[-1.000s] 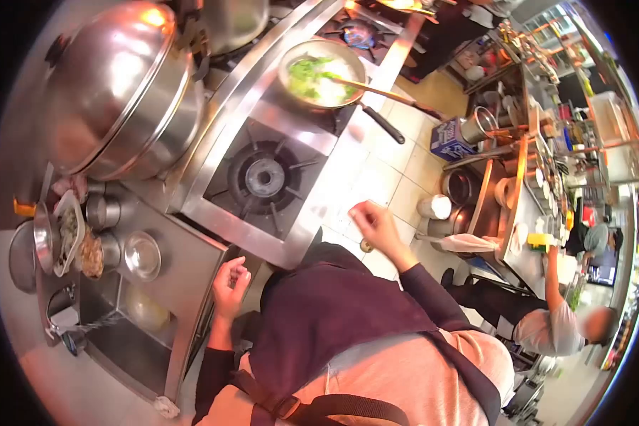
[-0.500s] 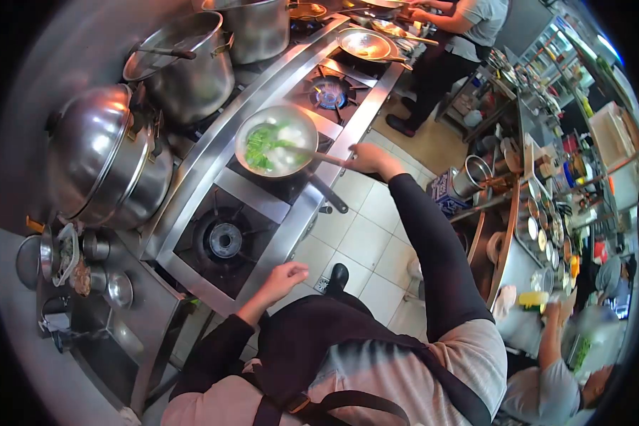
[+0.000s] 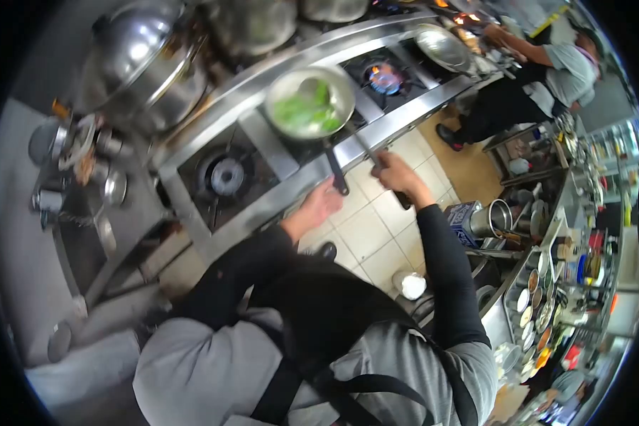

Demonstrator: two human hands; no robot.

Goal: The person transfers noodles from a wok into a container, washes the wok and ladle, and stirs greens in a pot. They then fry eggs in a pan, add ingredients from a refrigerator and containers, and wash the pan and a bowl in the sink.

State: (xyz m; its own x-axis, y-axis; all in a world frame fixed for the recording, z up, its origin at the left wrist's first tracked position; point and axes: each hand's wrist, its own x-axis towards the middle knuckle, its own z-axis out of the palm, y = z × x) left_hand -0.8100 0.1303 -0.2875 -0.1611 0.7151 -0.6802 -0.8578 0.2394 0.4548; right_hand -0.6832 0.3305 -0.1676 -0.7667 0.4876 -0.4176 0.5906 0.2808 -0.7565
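A frying pan (image 3: 274,95) with green leaves (image 3: 309,110) in it sits on the stove, its dark handle (image 3: 336,170) pointing toward me. My right hand (image 3: 397,177) is closed round the handle of a metal ladle (image 3: 362,148), whose round head rests among the leaves. Just beside the end of the pan handle is my left hand (image 3: 321,207), fingers stretched out and holding nothing. The leaves are smeared by motion.
A bare burner (image 3: 227,176) lies left of the pan; to its right another burner (image 3: 385,78) shows a flame. Large lidded pots (image 3: 135,64) stand behind. A co-worker (image 3: 547,71) works at the far right of the stove. Ingredient containers (image 3: 532,305) line the right counter.
My view has turned. The left hand has moved forward to the pan's handle, with its fingers stretched out. My right hand has drawn closer to me, still gripping the ladle.
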